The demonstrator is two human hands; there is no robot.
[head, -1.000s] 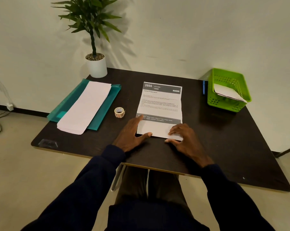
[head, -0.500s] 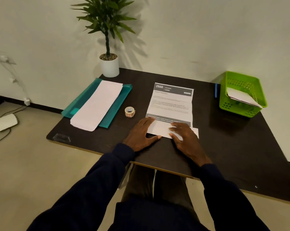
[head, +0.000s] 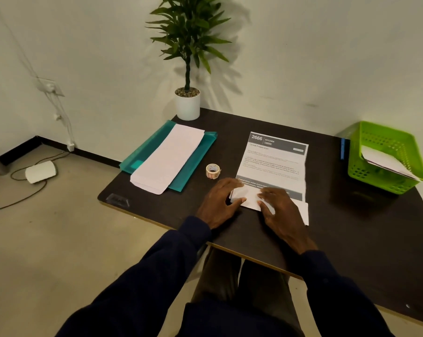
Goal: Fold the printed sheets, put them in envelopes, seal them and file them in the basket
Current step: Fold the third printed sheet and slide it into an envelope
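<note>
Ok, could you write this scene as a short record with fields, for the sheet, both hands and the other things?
Printed sheet: flat on the table, near end folded up over the print.
Left hand: flat on the fold's left end.
Right hand: fingers press the fold.
Envelopes: stacked on a teal folder, left.
Tape roll: between folder and sheet.
Green basket: far right, paper inside.

One wide-angle view from a camera worn on the person's head, facing forward and tilted steeply down. The dark table (head: 351, 239) fills the middle. The left hand (head: 217, 205) and right hand (head: 280, 215) are close below the lens, with the wall (head: 302, 57) and floor (head: 59, 239) farther off.
</note>
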